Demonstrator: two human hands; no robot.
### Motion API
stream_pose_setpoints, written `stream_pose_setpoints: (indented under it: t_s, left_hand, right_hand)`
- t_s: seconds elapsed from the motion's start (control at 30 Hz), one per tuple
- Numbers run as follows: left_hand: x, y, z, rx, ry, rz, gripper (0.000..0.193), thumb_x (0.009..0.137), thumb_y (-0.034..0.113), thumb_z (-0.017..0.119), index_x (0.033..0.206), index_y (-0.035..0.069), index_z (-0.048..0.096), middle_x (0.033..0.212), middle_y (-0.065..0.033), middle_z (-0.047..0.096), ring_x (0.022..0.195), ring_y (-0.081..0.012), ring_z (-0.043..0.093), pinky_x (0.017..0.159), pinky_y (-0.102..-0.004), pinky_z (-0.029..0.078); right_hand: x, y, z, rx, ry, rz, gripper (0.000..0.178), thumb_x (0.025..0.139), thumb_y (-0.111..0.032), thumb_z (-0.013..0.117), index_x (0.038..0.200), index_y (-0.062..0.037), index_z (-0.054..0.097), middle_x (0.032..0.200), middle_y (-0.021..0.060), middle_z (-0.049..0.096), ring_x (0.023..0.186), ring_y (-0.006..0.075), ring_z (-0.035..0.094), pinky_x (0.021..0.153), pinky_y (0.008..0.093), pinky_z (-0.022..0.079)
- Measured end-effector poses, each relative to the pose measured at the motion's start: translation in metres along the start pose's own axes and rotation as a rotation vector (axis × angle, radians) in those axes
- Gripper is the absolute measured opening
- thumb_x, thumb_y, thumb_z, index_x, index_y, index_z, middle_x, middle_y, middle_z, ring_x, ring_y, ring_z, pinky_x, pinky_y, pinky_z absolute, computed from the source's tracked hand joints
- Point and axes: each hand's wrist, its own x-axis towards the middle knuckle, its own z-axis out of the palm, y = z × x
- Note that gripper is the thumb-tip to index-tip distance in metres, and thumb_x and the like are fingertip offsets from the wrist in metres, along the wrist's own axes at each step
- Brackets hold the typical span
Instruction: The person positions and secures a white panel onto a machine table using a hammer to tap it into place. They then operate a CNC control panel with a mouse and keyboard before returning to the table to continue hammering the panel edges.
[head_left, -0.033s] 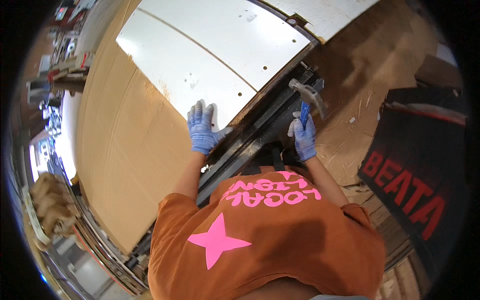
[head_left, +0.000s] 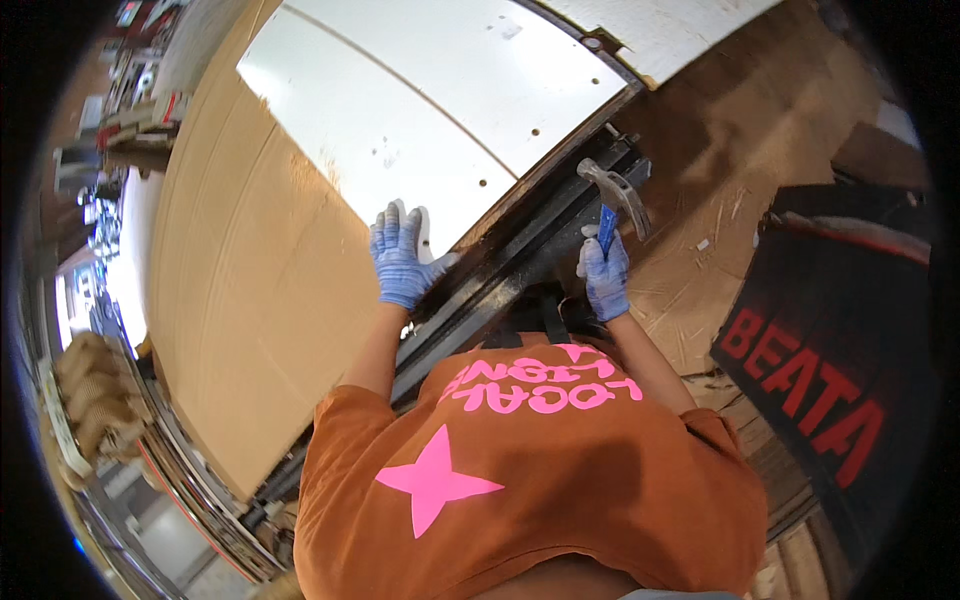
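My left hand [head_left: 403, 262], in a blue and grey work glove, lies flat with fingers spread on the near corner of a white panel [head_left: 400, 110]. The panel has a narrow groove across it and several small dark holes along its right edge. In my right hand [head_left: 606, 275], gloved the same way, is a claw hammer [head_left: 618, 195], gripped by its blue handle. Its metal head points away from me, just right of a dark metal rail [head_left: 530, 250] along the panel's edge. The hammer looks held in the air, apart from the panel.
A large brown board [head_left: 260, 300] extends under and left of the white panel. Another pale panel [head_left: 670, 35] lies at the far right. A dark box-like piece with red lettering [head_left: 800, 370] stands to the right. Brown sheeting with scraps [head_left: 740, 130] covers the floor.
The whole view has shifted very slightly. My left hand stays on the panel corner and my right hand still grips the hammer.
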Motion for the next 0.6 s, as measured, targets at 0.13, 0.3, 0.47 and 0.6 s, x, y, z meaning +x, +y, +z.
stream_pose_setpoints:
  t_s: [0.13,0.3,0.47,0.6]
  left_hand:
    - [-0.042,-0.016,0.018,-0.104,0.156,-0.111,0.091,0.068,0.061,0.073,0.136,0.008,0.046,0.147,-0.0289,0.030,0.133,-0.0462,0.032,0.109,-0.0517,0.028]
    - [-0.052,-0.032,0.024,-0.165,0.191,-0.062,0.089,0.068,0.060,0.074,0.136,0.008,0.047,0.147,-0.0282,0.030,0.132,-0.0460,0.033,0.109,-0.0517,0.028]
    - [-0.044,-0.037,0.011,-0.172,0.089,-0.007,0.095,0.066,0.064,0.073,0.137,0.007,0.046,0.147,-0.0276,0.030,0.132,-0.0458,0.032,0.109,-0.0515,0.027]
    - [-0.048,-0.048,0.005,-0.173,0.082,0.071,0.096,0.064,0.066,0.073,0.134,0.006,0.048,0.145,-0.0286,0.031,0.131,-0.0437,0.034,0.107,-0.0506,0.030]
  right_hand:
    - [-0.015,0.005,0.003,-0.003,-0.117,0.208,0.034,0.098,-0.037,0.052,0.099,-0.0040,0.058,0.059,-0.0013,0.049,0.043,0.0060,0.043,0.041,0.0219,0.035]
    - [-0.048,0.017,0.019,0.033,-0.226,0.321,0.041,0.097,-0.043,0.050,0.091,-0.0037,0.059,0.053,-0.0011,0.048,0.039,0.0061,0.044,0.037,0.0221,0.038]
    - [-0.069,0.057,0.042,0.209,-0.214,0.333,0.046,0.098,-0.048,0.045,0.090,-0.0043,0.057,0.054,0.0007,0.049,0.041,0.0086,0.046,0.038,0.0234,0.040]
    - [-0.090,0.063,0.103,0.412,0.085,0.359,0.048,0.096,-0.053,0.045,0.087,-0.0063,0.054,0.054,0.0020,0.047,0.041,0.0138,0.046,0.039,0.0276,0.043]
